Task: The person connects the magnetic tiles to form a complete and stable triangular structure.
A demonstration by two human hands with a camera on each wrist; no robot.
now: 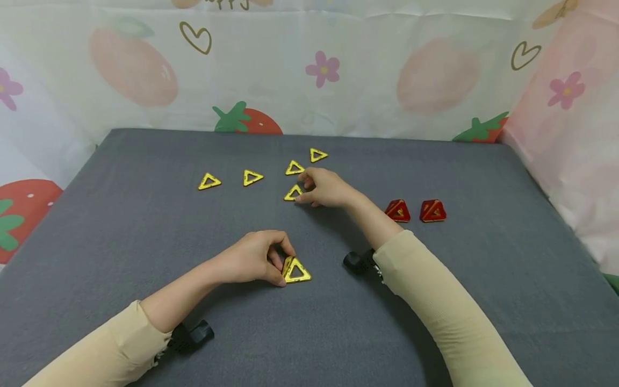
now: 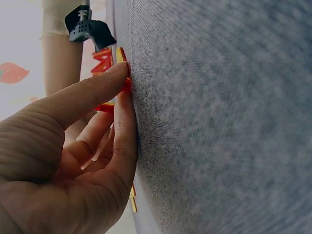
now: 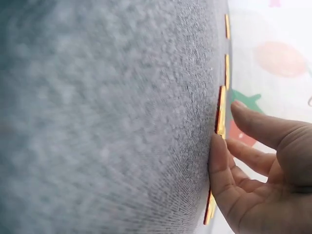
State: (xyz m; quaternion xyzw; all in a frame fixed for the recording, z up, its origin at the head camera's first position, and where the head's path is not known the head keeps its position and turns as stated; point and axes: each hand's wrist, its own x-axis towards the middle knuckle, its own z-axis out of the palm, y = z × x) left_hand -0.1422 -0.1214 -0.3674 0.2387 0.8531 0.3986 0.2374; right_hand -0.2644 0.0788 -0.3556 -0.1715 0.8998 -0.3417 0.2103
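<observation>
My left hand (image 1: 253, 258) pinches the left side of a small group of yellow triangle tiles (image 1: 302, 277) that lean together on the grey cloth. In the left wrist view its thumb and fingers (image 2: 126, 117) close on red-edged tiles, largely covering them. Farther forward, my right hand (image 1: 326, 188) is at a flat yellow triangle tile (image 1: 288, 195). One fingertip (image 3: 218, 144) seems to touch this tile's edge, while another digit stays raised apart from it in the right wrist view. Just behind lies another yellow triangle tile (image 1: 294, 167).
More flat yellow tiles lie at the left (image 1: 209, 181), the centre-left (image 1: 252, 178) and the back (image 1: 317, 155). Two red triangular pieces (image 1: 398, 210) (image 1: 432, 210) stand right of the right forearm. A printed curtain (image 1: 362, 32) hangs behind the table. Dark wrist cameras (image 1: 358, 262) hang under both sleeves.
</observation>
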